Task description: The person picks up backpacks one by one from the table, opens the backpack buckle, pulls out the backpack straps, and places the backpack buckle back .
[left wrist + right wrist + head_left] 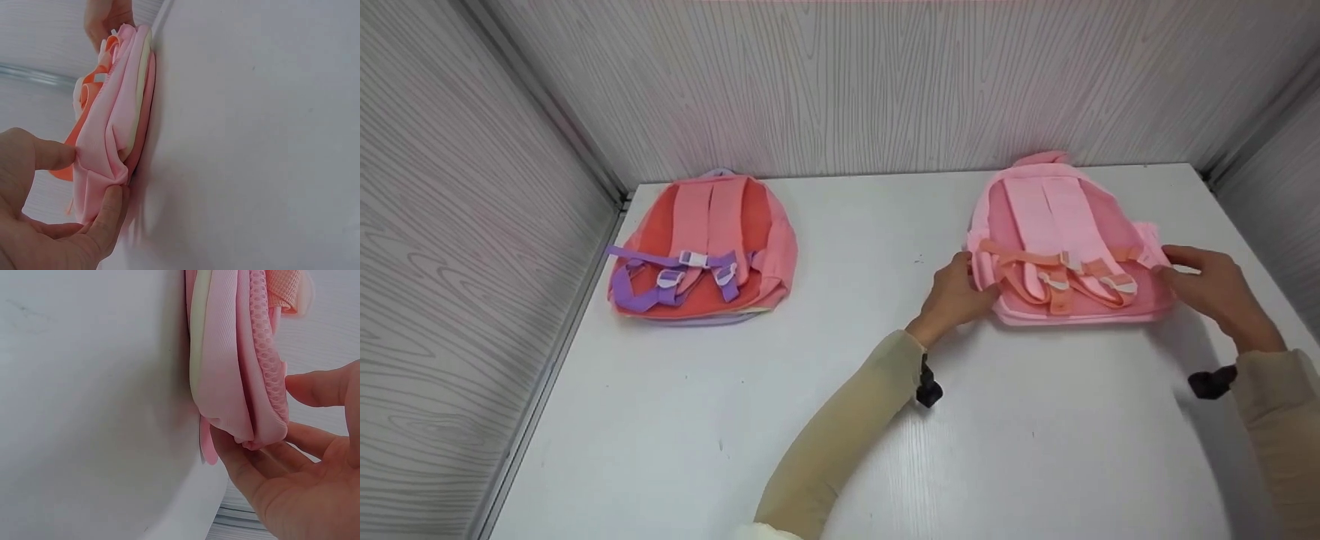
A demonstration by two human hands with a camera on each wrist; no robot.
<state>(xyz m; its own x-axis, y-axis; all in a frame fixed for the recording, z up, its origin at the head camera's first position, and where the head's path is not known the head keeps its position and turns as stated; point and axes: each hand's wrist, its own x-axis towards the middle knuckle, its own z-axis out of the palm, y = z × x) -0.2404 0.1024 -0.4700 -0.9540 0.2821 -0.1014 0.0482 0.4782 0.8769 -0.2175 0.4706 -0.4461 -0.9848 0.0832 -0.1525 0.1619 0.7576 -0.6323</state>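
A pink backpack (1042, 217) lies on the white table at the right, strap side up, with orange webbing straps (1057, 281) and white buckles across its lower back. My left hand (960, 300) grips its left side near the bottom; in the left wrist view the thumb is on the strap side and the fingers (109, 216) press into the soft pink fabric. At the opposite side my right hand (1215, 289) holds the lower right edge. The right wrist view has the thumb (318, 387) against the mesh back panel and the other fingers curled beneath the side.
A second backpack (709, 217), coral and red with purple straps (641, 292), lies strap side up at the table's left. Grey wood-grain panels (847, 90) rise behind and at both sides. White table surface (855, 247) stretches between the two backpacks.
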